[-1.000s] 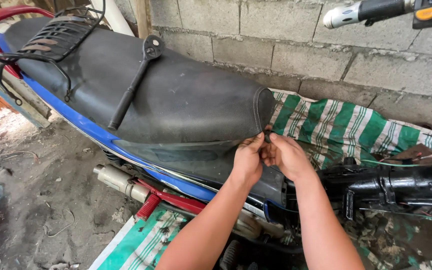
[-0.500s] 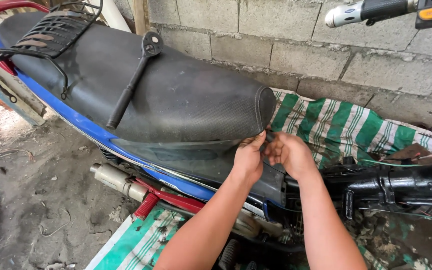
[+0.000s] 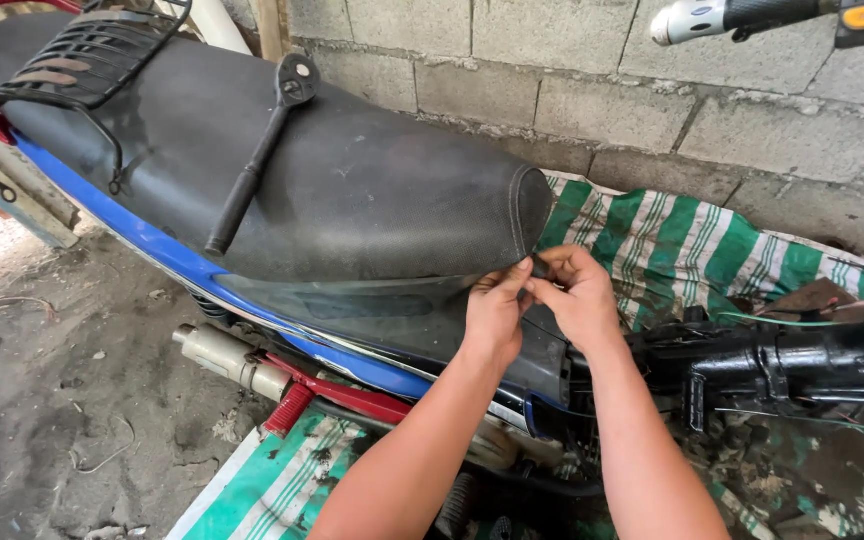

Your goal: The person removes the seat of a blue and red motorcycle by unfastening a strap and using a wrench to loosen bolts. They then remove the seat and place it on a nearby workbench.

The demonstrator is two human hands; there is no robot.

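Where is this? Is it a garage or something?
Probably a rough home workshop or shed. A motorcycle stands partly stripped on a dirt floor, beside a bare concrete block wall, and a green striped tarp lies spread beneath.

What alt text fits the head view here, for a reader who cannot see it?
Two bare hands, left hand and right hand, pinch a small dark part at the front tip of a black motorcycle seat. The blue-trimmed bike lies beside a block wall, over a green striped tarp.
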